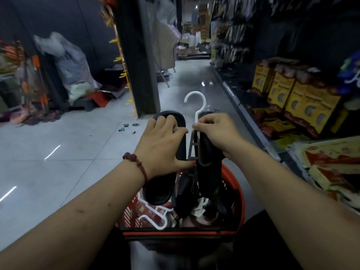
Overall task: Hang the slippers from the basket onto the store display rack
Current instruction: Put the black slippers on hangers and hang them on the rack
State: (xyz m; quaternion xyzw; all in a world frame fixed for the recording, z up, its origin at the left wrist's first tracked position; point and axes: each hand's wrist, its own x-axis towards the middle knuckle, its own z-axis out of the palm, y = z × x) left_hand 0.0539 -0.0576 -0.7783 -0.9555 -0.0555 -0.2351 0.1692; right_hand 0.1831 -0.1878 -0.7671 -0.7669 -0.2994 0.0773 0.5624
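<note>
Yellow peg strip [122, 61]: fixed up the dark pillar, far left of the hands; whether this is the display rack meant, I cannot tell.
Left hand [161, 145]: fingers curled over the toe end of the left slipper, thumb pressed along its inner edge, so it grips that slipper.
Left slipper [161, 190]: black, lifted above the basket, heel end hanging down toward it.
Hanger [196, 117]: white plastic, hook pointing up and away, standing between the two slippers.
Right hand [216, 133]: fingertips pinch the hanger's stem just under the hook, while the palm holds the right slipper.
Right slipper [210, 178]: black, close beside its mate, lower end reaching into the basket.
Basket [238, 190]: red, near and below the hands, with spare white hangers [153, 217] and more dark footwear inside.
Boxed goods [288, 94]: yellow cartons shelved at right.
Step in hand: likely seating the pair on the hanger. Keep the stem pinched upright, settle both slippers evenly, and lift clear of the basket before carrying the hook to a peg.
</note>
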